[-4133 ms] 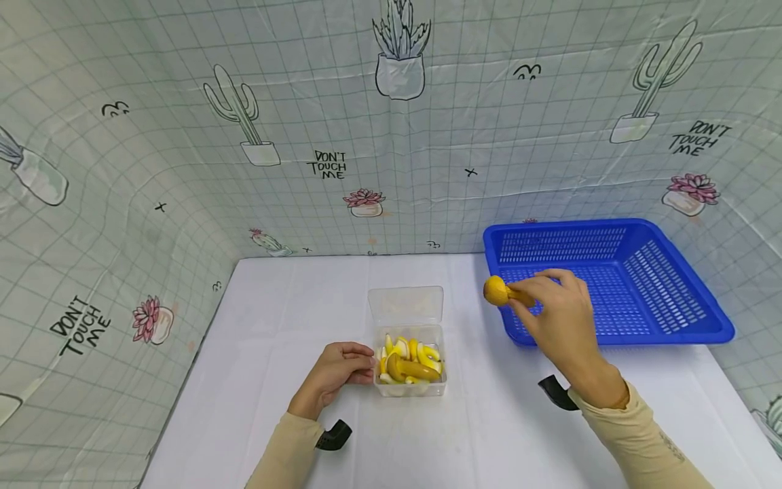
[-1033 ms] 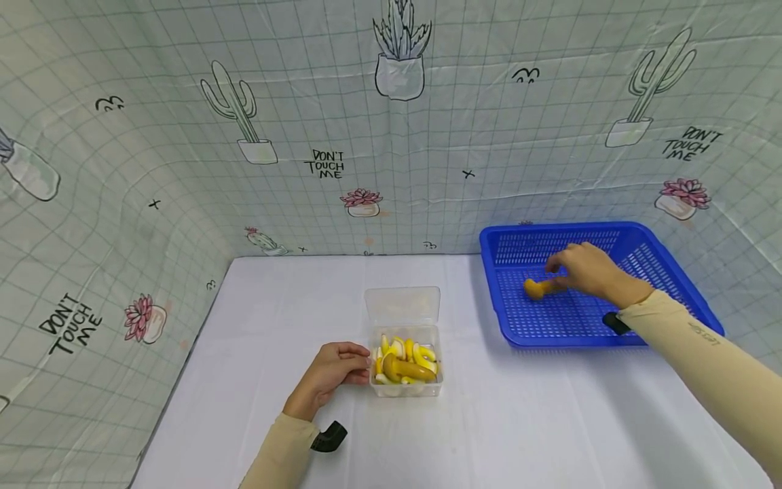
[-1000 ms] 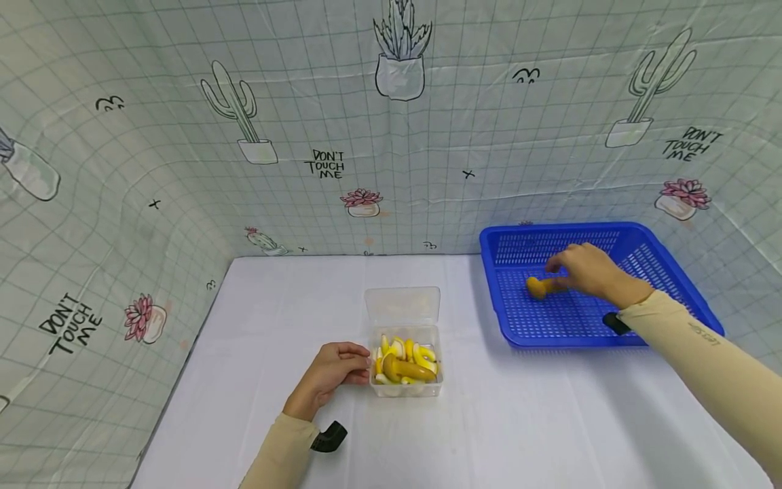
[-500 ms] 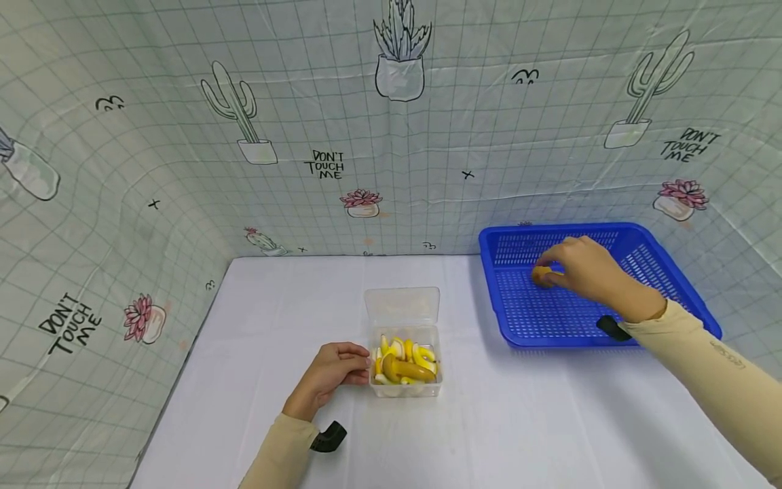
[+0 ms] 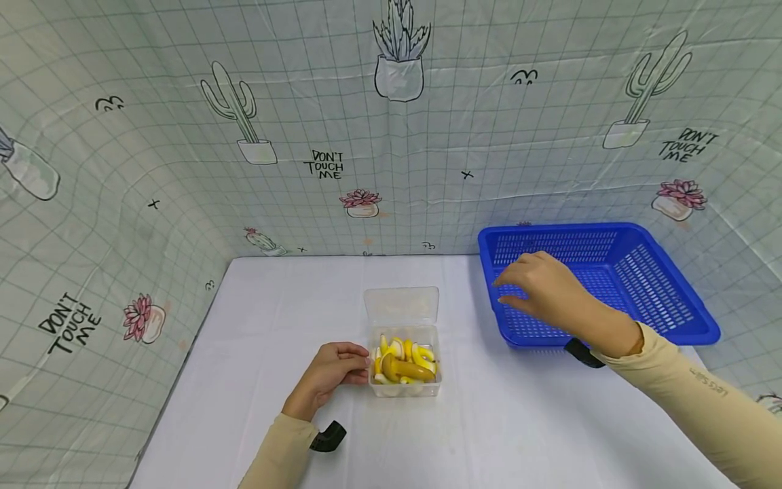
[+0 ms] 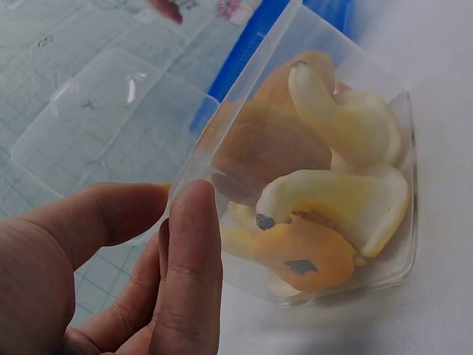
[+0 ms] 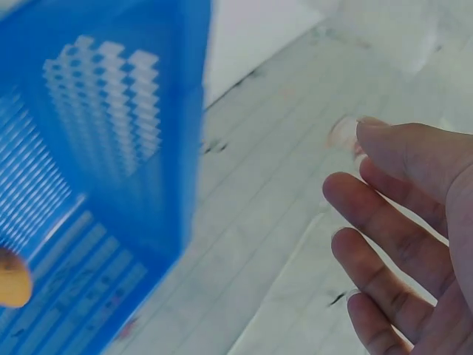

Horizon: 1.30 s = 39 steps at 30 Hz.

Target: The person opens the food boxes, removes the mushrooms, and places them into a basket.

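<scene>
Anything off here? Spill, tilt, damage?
Nothing clearly wrong. The plastic box sits upright, its lid open at the back; the blue basket is upright too. No spill visible. The yellow pieces in the box show dark spots in the left wrist view; can't tell if that's damage.

The table point(image 5: 293, 305) had the box point(image 5: 404, 391) near its middle, its raised lid point(image 5: 401, 305) behind it, and the basket point(image 5: 650, 285) to the right and farther back, apart from the box. In the box a mushroom point(image 5: 412, 370) lay toward the front, on and before other pieces point(image 5: 425, 354), while the left hand point(image 5: 332, 372) touched the left wall. The head view put the right hand point(image 5: 540, 288) before the basket's left part, with one piece inside at the right wrist view's edge; a cloth point(image 5: 275, 115) stood behind the table and along its left.
</scene>
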### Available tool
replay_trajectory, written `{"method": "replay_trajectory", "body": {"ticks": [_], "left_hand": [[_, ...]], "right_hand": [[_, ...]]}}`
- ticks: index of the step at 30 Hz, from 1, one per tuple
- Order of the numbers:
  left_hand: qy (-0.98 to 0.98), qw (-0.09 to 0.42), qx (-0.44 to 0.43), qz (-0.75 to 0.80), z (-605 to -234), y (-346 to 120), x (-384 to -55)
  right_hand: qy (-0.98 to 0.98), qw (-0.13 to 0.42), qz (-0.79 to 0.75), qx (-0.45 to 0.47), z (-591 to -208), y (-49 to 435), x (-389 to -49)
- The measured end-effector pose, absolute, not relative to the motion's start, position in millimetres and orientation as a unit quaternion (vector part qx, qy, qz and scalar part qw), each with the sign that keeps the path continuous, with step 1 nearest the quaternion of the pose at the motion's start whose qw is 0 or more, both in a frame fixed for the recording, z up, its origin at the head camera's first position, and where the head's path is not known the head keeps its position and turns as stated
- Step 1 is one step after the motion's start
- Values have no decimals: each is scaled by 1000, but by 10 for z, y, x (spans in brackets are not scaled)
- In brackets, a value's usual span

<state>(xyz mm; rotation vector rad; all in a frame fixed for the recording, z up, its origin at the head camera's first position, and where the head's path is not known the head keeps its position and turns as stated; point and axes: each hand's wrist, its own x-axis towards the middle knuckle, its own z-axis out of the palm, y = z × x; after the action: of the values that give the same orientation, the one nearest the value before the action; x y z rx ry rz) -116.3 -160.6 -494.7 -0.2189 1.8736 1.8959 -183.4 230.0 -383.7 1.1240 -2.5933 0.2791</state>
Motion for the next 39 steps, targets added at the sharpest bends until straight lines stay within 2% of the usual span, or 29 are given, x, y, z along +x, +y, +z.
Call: {"method": "replay_trajectory", "body": {"ticks": [14,24,39], "left_hand": [[679,232,-78,692,-4930,-1607,-1158],[682,232,-82,688,-4933,-1600,-1159],[686,230,-79,686,-4887,-1579,-1134]], "right_hand": [[-871,153,132,448,-3933,1810,-1540],[-864,153,150,456,-4156,1550,-1408],[-867,123,173,451,-4529,1300,-1314]]}}
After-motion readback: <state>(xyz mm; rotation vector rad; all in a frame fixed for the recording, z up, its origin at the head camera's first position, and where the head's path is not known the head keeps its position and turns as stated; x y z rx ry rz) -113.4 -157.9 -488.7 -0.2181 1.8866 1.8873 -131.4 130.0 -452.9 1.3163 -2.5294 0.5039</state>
